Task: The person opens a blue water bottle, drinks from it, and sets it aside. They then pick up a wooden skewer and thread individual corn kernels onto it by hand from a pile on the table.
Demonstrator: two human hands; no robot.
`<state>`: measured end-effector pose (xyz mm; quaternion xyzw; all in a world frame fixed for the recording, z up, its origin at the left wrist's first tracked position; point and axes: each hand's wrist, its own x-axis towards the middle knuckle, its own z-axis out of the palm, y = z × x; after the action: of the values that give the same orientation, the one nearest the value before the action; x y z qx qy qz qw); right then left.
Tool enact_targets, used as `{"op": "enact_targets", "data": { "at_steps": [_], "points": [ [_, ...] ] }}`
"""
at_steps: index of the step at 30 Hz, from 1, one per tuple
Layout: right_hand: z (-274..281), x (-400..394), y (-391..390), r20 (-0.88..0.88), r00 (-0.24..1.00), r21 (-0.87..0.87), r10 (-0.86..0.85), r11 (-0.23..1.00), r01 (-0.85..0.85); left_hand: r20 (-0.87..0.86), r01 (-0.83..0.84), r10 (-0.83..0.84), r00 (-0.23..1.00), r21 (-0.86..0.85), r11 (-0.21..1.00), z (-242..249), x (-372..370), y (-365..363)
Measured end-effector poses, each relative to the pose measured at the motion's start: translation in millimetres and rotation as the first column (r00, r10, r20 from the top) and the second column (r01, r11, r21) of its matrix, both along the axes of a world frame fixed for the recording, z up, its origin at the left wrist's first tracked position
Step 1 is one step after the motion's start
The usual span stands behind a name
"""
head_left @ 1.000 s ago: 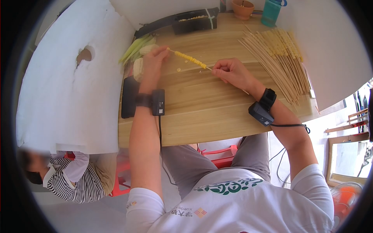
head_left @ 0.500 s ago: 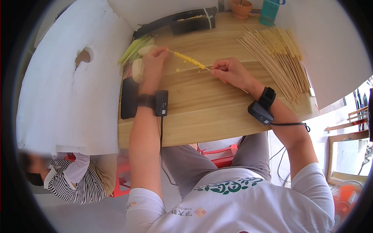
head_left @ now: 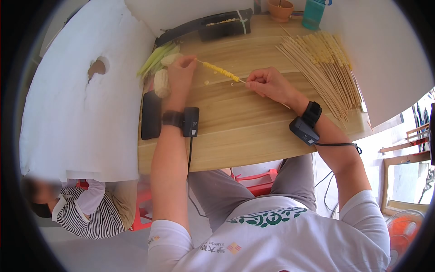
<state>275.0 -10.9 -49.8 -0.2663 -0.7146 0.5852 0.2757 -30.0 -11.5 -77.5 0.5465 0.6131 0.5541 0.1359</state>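
My right hand (head_left: 269, 85) pinches a thin wooden skewer (head_left: 242, 81) near its middle, and the plain end sticks out below the hand. Yellow corn kernels (head_left: 220, 70) are threaded in a row along its upper part. At the skewer's bare tip, my left hand (head_left: 182, 68) is closed, thumb and finger together. Whatever lies between those fingertips is too small to make out. Beside the left hand lie pale corn cobs (head_left: 161, 83) and green husks (head_left: 156, 58). A few loose kernels (head_left: 206, 83) rest on the wooden table (head_left: 226, 122) beneath the skewer.
Many skewers (head_left: 317, 72), several carrying kernels, lie at the right. A black box (head_left: 224, 25) with kernels, an orange pot (head_left: 280, 11) and a teal bottle (head_left: 312, 16) stand at the back. A dark phone-like slab (head_left: 151, 115) lies left. Another person (head_left: 93, 208) sits beyond the white panel (head_left: 77, 113).
My left hand has shifted very slightly to the right, its fingertips still at the skewer's tip. My right hand and the skewer stay almost in place.
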Motion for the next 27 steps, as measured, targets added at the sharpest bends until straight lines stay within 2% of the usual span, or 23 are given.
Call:
{"op": "enact_targets", "data": {
  "at_steps": [1, 14, 16, 27],
  "points": [
    [0, 0, 0, 0.000, 1.000, 0.000, 0.000, 1.000, 0.000, -0.052, -0.025, 0.024, 0.998, -0.004, 1.000, 0, 1, 0],
    [2, 1, -2, 0.016, 1.000, 0.008, -0.012, 1.000, 0.012, -0.040, -0.064, 0.065, 0.997, 0.022, 0.998, 2, 13, -2],
    [2, 1, -2, 0.017, 1.000, 0.015, -0.015, 1.000, 0.015, -0.081, -0.097, 0.099, 0.992, 0.025, 0.995, 0, 14, -2],
    [-2, 1, 0, -0.007, 1.000, 0.017, -0.016, 1.000, 0.016, 0.000, -0.062, 0.062, 0.998, 0.027, 0.998, -2, 15, 0]
  ]
}}
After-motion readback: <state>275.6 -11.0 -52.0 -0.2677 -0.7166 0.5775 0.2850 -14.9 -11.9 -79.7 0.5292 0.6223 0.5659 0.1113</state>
